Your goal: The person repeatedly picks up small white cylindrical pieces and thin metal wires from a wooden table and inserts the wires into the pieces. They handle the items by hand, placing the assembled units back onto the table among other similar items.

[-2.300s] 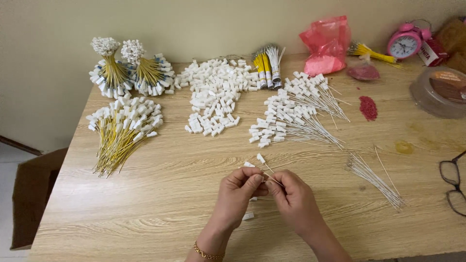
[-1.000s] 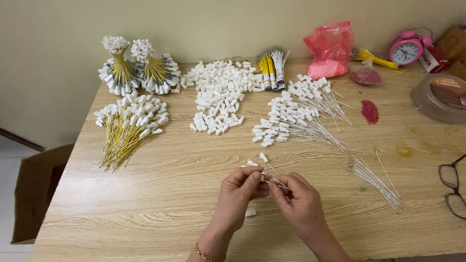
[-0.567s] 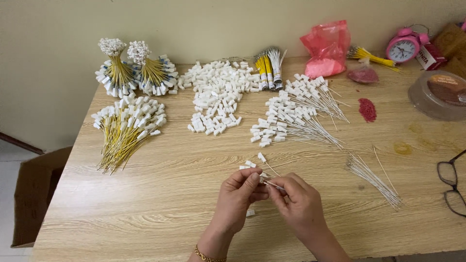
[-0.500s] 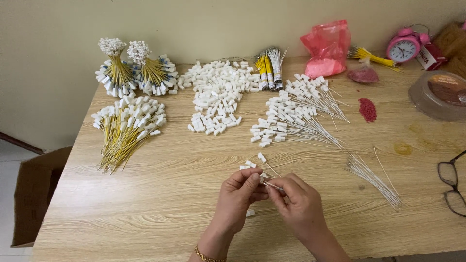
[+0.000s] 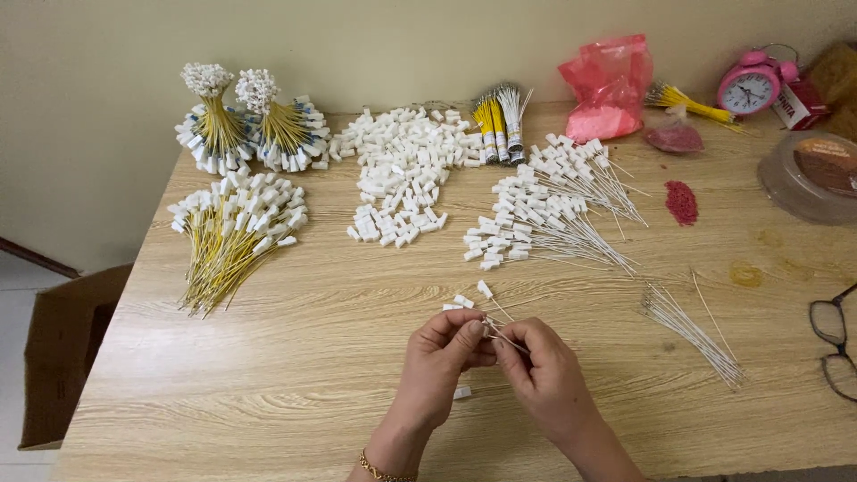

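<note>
Head view, pink bag (image 5: pixel 611 85) holding pink bits, my left hand (image 5: pixel 439 361) and right hand (image 5: pixel 542 373) together, pinching thin wire (image 5: pixel 500 336) between fingertips above bench (image 5: pixel 295 375).

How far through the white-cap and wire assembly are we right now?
Done: a fanned pile of white wires with white caps, plus yellow capped wires and two tied yellow bundles. In hand: left hand and right hand pinch one thin wire together. Left: a heap of loose white plastic caps and bare white wires.
</note>
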